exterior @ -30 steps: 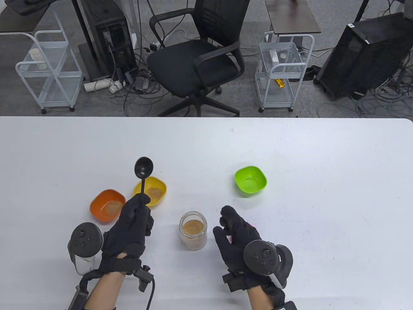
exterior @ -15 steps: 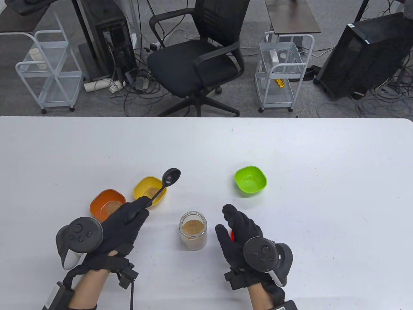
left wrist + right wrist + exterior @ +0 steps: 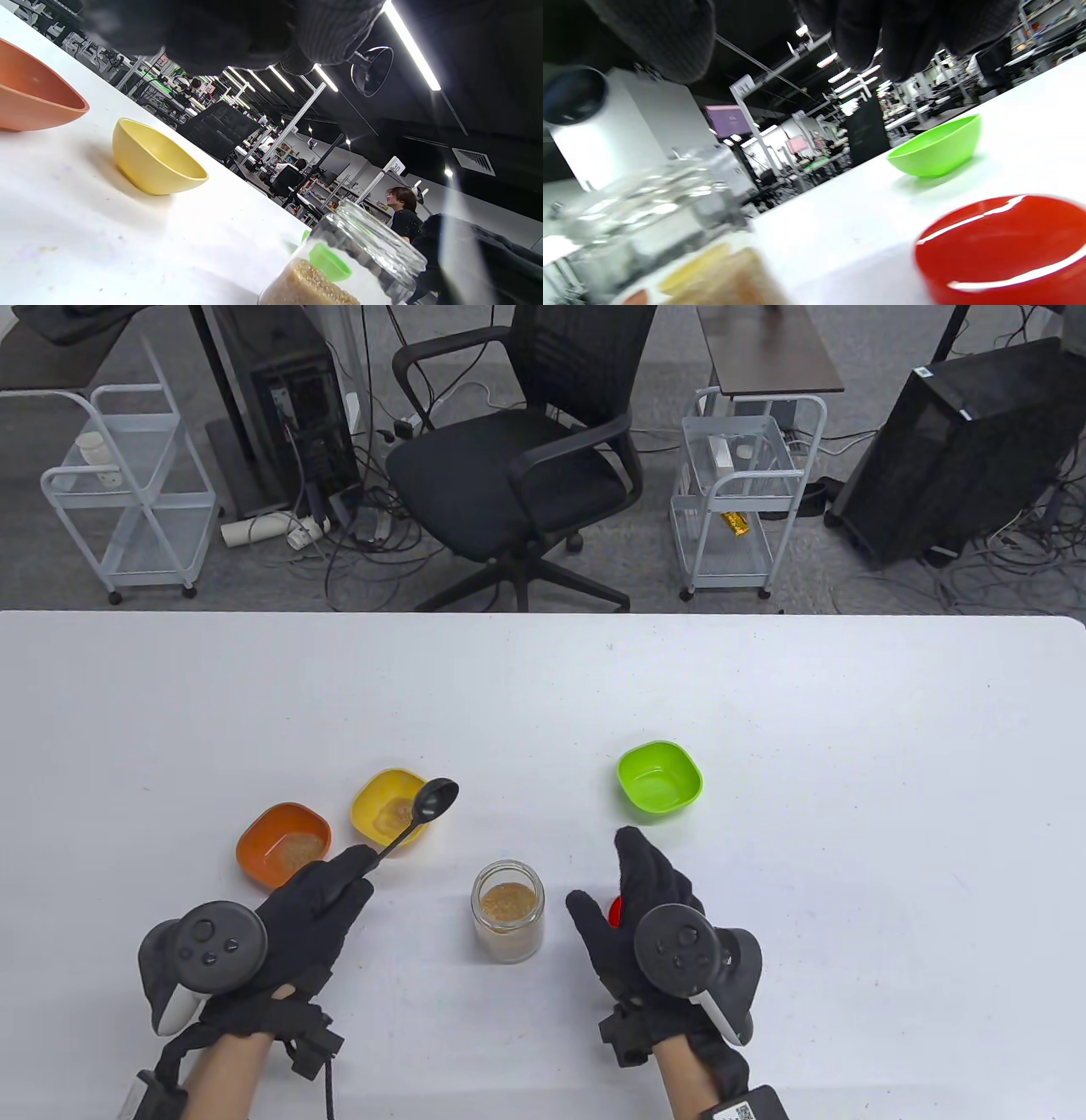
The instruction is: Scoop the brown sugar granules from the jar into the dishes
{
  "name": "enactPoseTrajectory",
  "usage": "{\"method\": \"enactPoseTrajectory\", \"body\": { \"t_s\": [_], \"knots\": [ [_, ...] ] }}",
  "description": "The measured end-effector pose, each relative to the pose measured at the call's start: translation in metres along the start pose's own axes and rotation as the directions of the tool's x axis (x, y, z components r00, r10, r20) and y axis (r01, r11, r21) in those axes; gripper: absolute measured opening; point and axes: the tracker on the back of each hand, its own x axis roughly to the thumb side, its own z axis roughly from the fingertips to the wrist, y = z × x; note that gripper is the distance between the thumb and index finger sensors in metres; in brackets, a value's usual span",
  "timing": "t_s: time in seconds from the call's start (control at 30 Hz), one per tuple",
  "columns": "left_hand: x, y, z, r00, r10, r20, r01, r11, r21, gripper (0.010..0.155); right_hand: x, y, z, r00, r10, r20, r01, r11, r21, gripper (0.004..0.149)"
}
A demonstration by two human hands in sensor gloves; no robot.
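Gripping a black spoon (image 3: 422, 819) by its handle, my left hand (image 3: 310, 912) holds the bowl of it over the near right rim of the yellow dish (image 3: 386, 813). That dish and the orange dish (image 3: 282, 845) just left of it each carry a thin layer of brown sugar. An open glass jar (image 3: 507, 910) stands upright between my two hands, partly filled with sugar (image 3: 507, 902), and touches neither hand. My right hand (image 3: 632, 916) hovers just right of the jar, fingers spread and extended, holding nothing. Beneath its palm lies a red lid (image 3: 1003, 248), flat on the table (image 3: 848, 780); from the wrist view the fingers (image 3: 865, 29) hang above it without touching. Farther out, beyond my right hand, sits the green dish (image 3: 659, 779), with no sugar visible inside it. Seen from the left wrist, the spoon's bowl (image 3: 371, 70) looks bare of sugar.
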Motion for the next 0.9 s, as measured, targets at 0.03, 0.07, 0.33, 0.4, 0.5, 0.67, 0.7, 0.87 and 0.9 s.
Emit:
{"method": "enactPoseTrajectory", "body": {
  "t_s": [0.03, 0.07, 0.33, 0.4, 0.5, 0.67, 0.7, 0.87, 0.9],
  "knots": [
    [0.001, 0.0, 0.0, 1.0, -0.009, 0.001, 0.009, 1.0, 0.001, 0.047, -0.001, -0.002, -0.005, 0.999, 0.034, -0.022, -0.034, 0.999, 0.013, 0.096],
    [0.003, -0.001, 0.0, 1.0, -0.027, 0.004, 0.027, 1.0, 0.011, 0.047, -0.003, -0.003, -0.01, 0.998, 0.056, -0.042, -0.055, 0.998, 0.019, 0.099],
    [0.013, -0.006, 0.001, 0.995, -0.102, 0.017, 0.102, 0.995, 0.012, 0.047, -0.018, 0.002, -0.066, 0.961, 0.222, -0.161, -0.193, 0.965, 0.177, 0.113],
    [0.013, -0.007, 0.002, 0.994, -0.104, 0.014, 0.104, 0.994, 0.013, 0.047, -0.025, 0.006, -0.079, 0.952, 0.248, -0.182, -0.208, 0.955, 0.212, 0.115],
    [0.014, -0.007, 0.003, 0.994, -0.113, 0.008, 0.113, 0.993, 0.019, 0.047, -0.036, 0.011, -0.098, 0.93, 0.299, -0.213, -0.235, 0.931, 0.28, 0.118],
    [0.013, -0.007, 0.006, 0.992, -0.123, -0.007, 0.123, 0.992, 0.022, 0.047, -0.048, 0.021, -0.124, 0.912, 0.332, -0.242, -0.234, 0.903, 0.359, 0.121],
    [0.013, -0.008, 0.006, 0.992, -0.126, -0.01, 0.126, 0.992, 0.019, 0.047, -0.049, 0.024, -0.129, 0.909, 0.336, -0.246, -0.231, 0.898, 0.373, 0.122],
    [0.012, -0.007, 0.008, 0.99, -0.135, -0.027, 0.136, 0.991, 0.017, 0.047, -0.054, 0.041, -0.151, 0.889, 0.382, -0.254, -0.246, 0.864, 0.439, 0.126],
    [0.011, -0.007, 0.008, 0.991, -0.131, -0.03, 0.132, 0.991, 0.021, 0.047, -0.055, 0.043, -0.154, 0.885, 0.388, -0.257, -0.248, 0.86, 0.445, 0.126]
  ]
}}
